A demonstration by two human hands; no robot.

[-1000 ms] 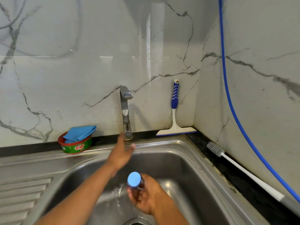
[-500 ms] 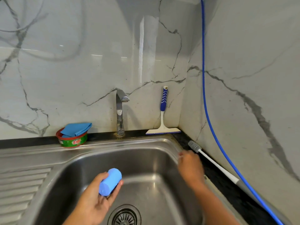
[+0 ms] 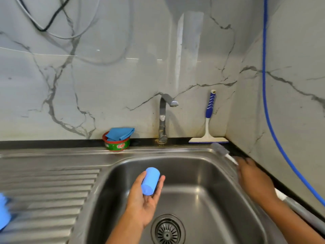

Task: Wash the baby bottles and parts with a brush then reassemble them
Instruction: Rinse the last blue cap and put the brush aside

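My left hand (image 3: pixel 144 199) is over the steel sink (image 3: pixel 177 155), palm up, holding a light blue bottle cap (image 3: pixel 150 181) that lies on its side across my fingers. My right hand (image 3: pixel 253 178) is at the sink's right rim, closed on the white handle of the bottle brush (image 3: pixel 220 150). The brush's grey bristle head points toward the back corner, and its grey handle end sticks out behind my wrist. A blurred blue object (image 3: pixel 3 212) lies at the left edge on the drainboard; I cannot tell what it is.
The tap (image 3: pixel 163 118) stands behind the sink with no water running. A red-green soap tub (image 3: pixel 117 146) with a blue cloth sits left of it. A blue-handled squeegee (image 3: pixel 209 127) leans in the corner. A blue hose (image 3: pixel 265 103) hangs down the right wall. The drain (image 3: pixel 168 229) is in the basin.
The cap passed from my right hand to my left. My left hand left the tap and the water stopped. My right hand reached to the right rim and closed on the brush.
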